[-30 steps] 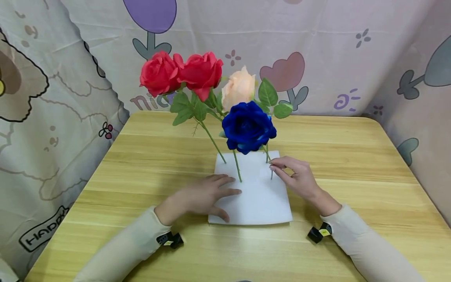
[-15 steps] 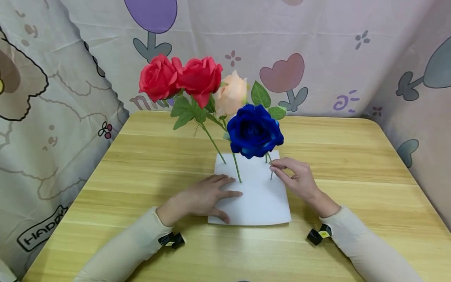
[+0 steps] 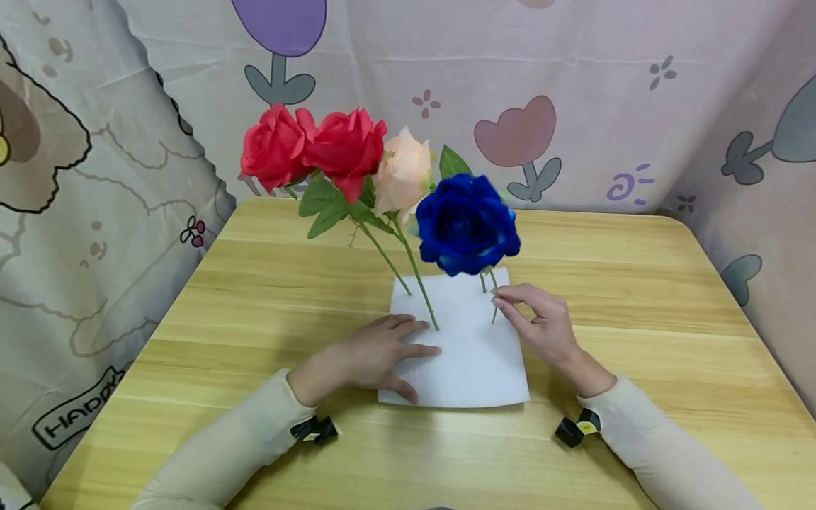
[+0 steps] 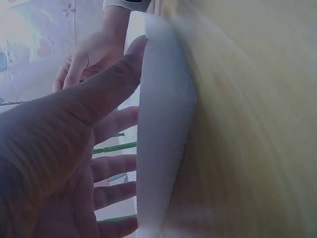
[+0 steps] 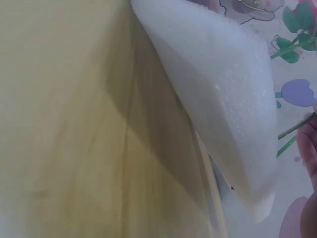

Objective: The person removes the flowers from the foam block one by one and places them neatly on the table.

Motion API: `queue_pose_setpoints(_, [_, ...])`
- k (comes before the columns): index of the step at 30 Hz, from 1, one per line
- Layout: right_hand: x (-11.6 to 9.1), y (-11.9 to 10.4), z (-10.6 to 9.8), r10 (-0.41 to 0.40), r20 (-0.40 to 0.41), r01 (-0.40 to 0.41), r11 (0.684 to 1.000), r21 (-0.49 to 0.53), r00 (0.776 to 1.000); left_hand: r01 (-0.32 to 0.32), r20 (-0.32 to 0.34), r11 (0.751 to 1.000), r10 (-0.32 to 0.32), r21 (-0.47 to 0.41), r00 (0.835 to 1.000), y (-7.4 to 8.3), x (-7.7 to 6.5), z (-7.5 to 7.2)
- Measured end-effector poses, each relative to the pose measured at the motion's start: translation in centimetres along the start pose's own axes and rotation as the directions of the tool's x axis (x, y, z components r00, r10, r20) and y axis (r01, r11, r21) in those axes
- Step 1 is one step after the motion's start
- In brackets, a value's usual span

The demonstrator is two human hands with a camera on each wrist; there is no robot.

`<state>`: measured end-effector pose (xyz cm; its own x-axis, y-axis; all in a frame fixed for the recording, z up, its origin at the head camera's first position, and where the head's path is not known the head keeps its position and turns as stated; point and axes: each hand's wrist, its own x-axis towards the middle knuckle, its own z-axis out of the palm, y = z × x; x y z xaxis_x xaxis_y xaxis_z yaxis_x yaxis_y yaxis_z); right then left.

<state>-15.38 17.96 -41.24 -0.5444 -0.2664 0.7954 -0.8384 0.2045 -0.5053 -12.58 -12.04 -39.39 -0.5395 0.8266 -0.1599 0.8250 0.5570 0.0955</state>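
Note:
My right hand pinches a thin green stem between thumb and fingertips. It runs up to a large blue artificial rose, and its lower end meets a thick white foam block. With fingers spread, my left hand rests on the block's left side; in the left wrist view its thumb lies at the block's near edge. Two red roses and a peach rose rise behind, leaning left. Other stems stand in the foam, one right behind the pinched stem.
A wooden table carries the foam block near its middle. A printed cloth hangs behind the table and at both sides. Green leaves spread below the red blooms.
The blue rose has shifted right while my right hand stays at nearly the same spot on the stem. The red and peach blooms have swayed left. My left hand has stayed on the block.

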Motion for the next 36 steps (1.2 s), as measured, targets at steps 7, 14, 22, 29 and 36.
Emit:
queue_pose_setpoints(7, [0.9, -0.8, -0.2, 0.012, -0.105, 0.001, 0.992, 0.130, 0.994, 0.002, 0.016, 1.000, -0.002, 0.007, 1.000, 0.0, 0.4, -0.3])
queue_pose_setpoints(14, [2.9, -2.8, -1.8, 0.075, -0.274, 0.017, 0.948, 0.318, 0.959, -0.009, 0.046, 0.999, 0.008, 0.036, 0.999, -0.1, 0.7, -0.3])
queue_pose_setpoints(22, [3.1, -3.1, -3.1, 0.158, -0.247, -0.092, 0.961, 0.261, 0.956, -0.008, 0.022, 0.999, 0.008, 0.036, 1.000, -0.3, 0.6, -0.1])
queue_pose_setpoints(29, [2.7, -2.5, -3.8, 0.222, -0.220, -0.150, 0.942, 0.301, 0.950, 0.003, 0.012, 1.000, -0.003, -0.008, 1.000, -0.2, 0.3, -0.2])
queue_pose_setpoints(36, [2.0, -2.3, -4.7, 0.259, -0.217, -0.179, 0.927, 0.330, 0.941, 0.022, 0.031, 1.000, -0.022, -0.011, 0.999, -0.1, 0.2, 0.2])
